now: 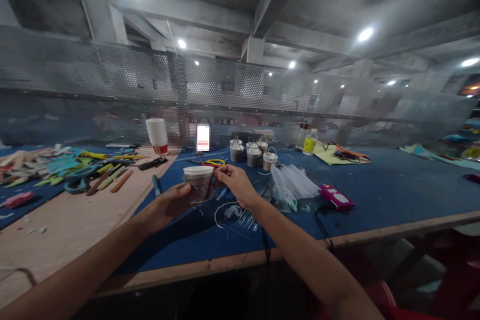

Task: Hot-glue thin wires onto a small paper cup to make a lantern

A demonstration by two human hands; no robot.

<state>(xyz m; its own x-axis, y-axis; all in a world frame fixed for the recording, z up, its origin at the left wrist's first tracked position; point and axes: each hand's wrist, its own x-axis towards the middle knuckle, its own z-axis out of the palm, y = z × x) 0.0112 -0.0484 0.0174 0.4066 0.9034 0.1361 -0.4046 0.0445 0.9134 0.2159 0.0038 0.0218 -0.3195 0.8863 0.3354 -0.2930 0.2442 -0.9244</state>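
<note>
The left hand (170, 205) is curled around a dark-sided cup (198, 185) with a white rim, thumb on the near side and the other fingers mostly hidden behind it. The right hand (236, 182) has its fingertips drawn together at the cup's right side; whether they pinch anything I cannot tell.

Just beyond both hands, yellow-handled scissors (215, 162) lie partly hidden by the cup. Past the right hand stands a cluster of handled cups (253, 155); under its wrist and forearm lie loose clear strips (251, 217), and right beside them a white plastic bag (298, 182) crowds that side. Farther right are a magenta box (337, 197) and, behind it, a yellow-labelled bottle (310, 143).

Left of the left hand, a blue pen (156, 186) lies near, with blue-handled scissors (80, 177) well apart on the counter (393, 180). A stack of white cups (156, 132) rises beyond that hand.
</note>
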